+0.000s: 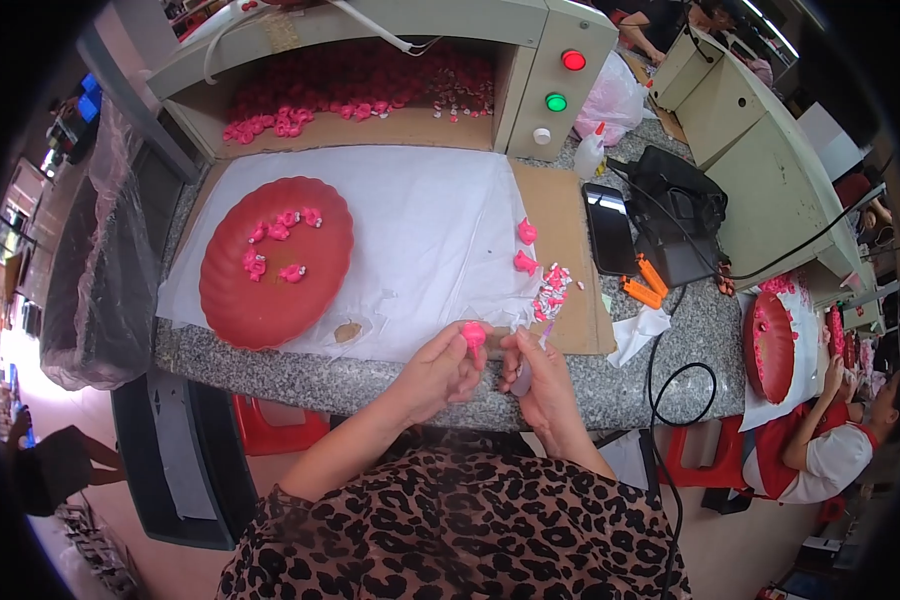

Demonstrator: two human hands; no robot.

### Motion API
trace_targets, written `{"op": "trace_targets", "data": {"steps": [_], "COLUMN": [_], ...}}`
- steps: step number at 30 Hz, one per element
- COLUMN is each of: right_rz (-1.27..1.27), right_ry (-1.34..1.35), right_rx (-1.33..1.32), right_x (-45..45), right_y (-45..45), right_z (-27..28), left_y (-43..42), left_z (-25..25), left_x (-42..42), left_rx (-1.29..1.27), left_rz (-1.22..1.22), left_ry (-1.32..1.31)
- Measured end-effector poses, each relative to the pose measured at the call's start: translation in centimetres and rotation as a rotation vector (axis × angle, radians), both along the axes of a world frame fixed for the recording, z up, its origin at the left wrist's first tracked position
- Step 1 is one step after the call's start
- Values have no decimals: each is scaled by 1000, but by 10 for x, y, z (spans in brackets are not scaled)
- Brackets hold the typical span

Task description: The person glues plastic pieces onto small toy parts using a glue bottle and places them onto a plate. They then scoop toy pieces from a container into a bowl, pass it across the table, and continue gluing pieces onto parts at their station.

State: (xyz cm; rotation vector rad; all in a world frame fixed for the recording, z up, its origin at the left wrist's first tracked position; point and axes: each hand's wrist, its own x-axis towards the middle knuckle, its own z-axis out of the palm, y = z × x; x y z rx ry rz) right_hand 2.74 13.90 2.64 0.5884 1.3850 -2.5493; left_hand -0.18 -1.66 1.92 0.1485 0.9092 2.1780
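Note:
Near the front edge of the granite worktop, my left hand (438,372) pinches a small pink figure (473,336) between thumb and fingers. Just to its right, my right hand (542,378) is closed around a small pale, translucent tool or bottle (522,376), whose exact kind I cannot make out. Two pink figures (526,245) lie beyond my hands at the paper's right edge. Beside them is a pile of small pink and white pieces (552,292). A red scalloped plate (270,258) on the left holds several pink figures with white bits.
Many pink pieces (300,100) fill the machine opening behind the white paper (420,220). To the right lie a phone (609,228), orange clips (646,282), a black bag (676,195), a white bottle (589,155) and a looping cable. A co-worker (832,455) sits at far right.

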Motion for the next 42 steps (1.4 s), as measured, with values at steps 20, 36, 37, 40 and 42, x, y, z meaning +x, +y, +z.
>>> {"op": "trace_targets", "data": {"steps": [20,36,37,40,42], "right_rz": [7,-43,-39,54,61], "right_ry": [90,310,310,251,204], "right_rx": [-215,-225,-225,-340,-515], "right_x": [7,-5,-5,-8,-8], "right_y": [11,25,21,11,7], "right_z": [-2,13,13,5,-7], "left_y": [33,33,26,13,9], "left_z": [15,22,24,17,13], "left_x": [-70,-49,-43,-23,-11], "left_rx": [-941,-741,-567,-285,-171], "left_rz": [352,91,6,-61,32], "left_ry": [1049,843,563,209,120]}}
